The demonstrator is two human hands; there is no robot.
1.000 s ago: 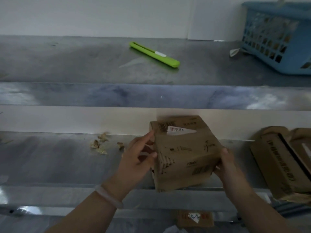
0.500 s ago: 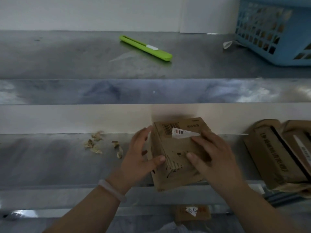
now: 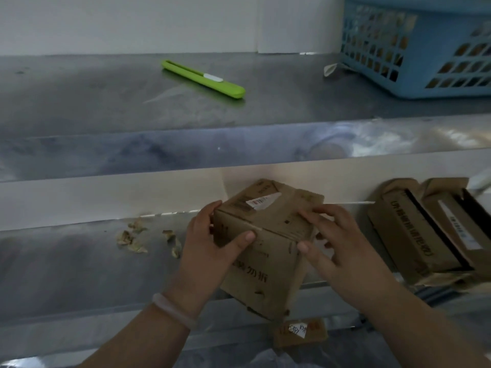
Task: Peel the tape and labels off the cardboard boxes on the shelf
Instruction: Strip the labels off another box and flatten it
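- My left hand (image 3: 208, 251) grips the cardboard box (image 3: 268, 269): thumb pressed flat across the front face near the upper edge, fingers wrapped around the left side.
- My right hand (image 3: 338, 244) holds the same box at its upper right corner, fingers curved over the top panel and thumb set against the right vertical edge.
- The box is brown corrugated board, roughly cubic, tilted with one corner toward me. It is held above the front lip of the lower shelf (image 3: 66, 264).
- A white, wedge-shaped barcode label (image 3: 261, 201) sits on the top panel; its surface is smooth against the matte board.
- Torn, crumpled brown scraps (image 3: 132, 237) lie on the dull brushed-metal shelf, left of the box.
- More cardboard boxes (image 3: 406, 232), creased, stand at the right end of the same shelf.
- On the upper shelf (image 3: 93, 102) lie a slim green plastic cutter (image 3: 203, 78) and a blue lattice basket (image 3: 414, 49), well apart.
- A pale smooth bangle (image 3: 172, 309) circles my left wrist.
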